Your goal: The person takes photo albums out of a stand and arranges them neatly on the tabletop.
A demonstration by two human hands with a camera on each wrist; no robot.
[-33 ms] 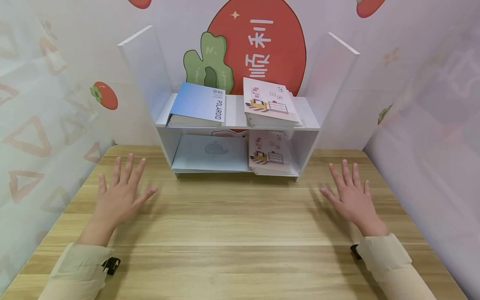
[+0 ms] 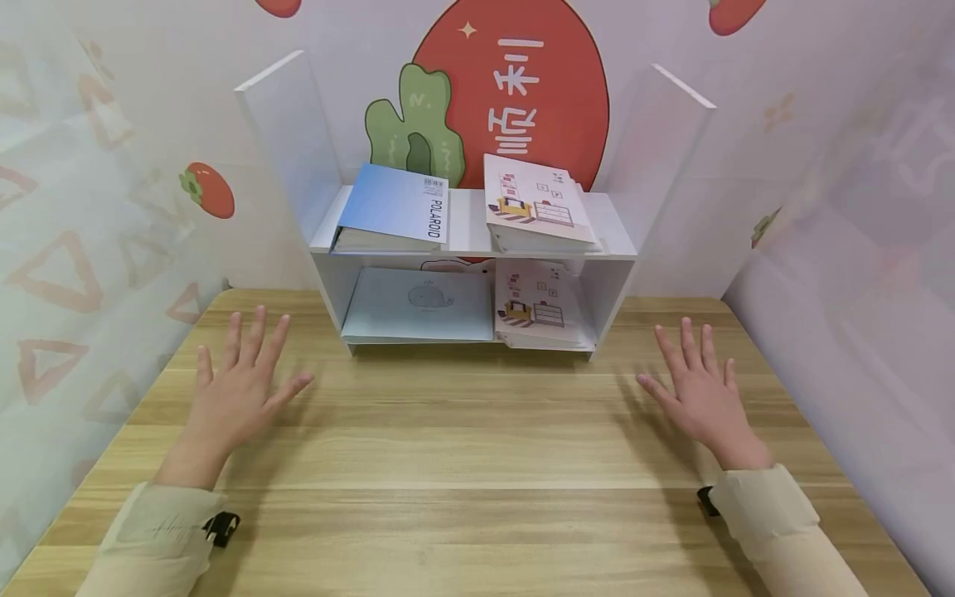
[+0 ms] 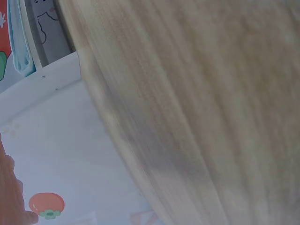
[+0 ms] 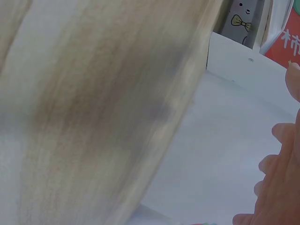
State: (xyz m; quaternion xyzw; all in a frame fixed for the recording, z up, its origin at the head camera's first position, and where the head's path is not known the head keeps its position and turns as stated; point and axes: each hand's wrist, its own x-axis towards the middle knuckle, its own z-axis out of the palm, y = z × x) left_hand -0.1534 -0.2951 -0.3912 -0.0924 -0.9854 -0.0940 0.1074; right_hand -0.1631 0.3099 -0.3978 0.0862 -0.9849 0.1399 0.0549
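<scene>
My left hand (image 2: 235, 402) is held palm down over the left side of the wooden table, fingers spread and holding nothing. Over the right side, my right hand (image 2: 705, 402) is spread the same way, with nothing in it. Between and beyond them stands a white two-tier shelf (image 2: 466, 220). On its upper tier lie a blue book marked POLAROID (image 2: 395, 199) and, to the right, a pile of pale books with a furniture drawing (image 2: 533, 199). Below are a light blue book with a whale (image 2: 418, 305) and another furniture-drawing pile (image 2: 540, 307).
The wooden table (image 2: 477, 439) reaches back to a patterned wall with a big red fruit print (image 2: 574, 99). Tall side panels (image 2: 287, 141) rise from both ends of the shelf. Pale walls border the table at left and right.
</scene>
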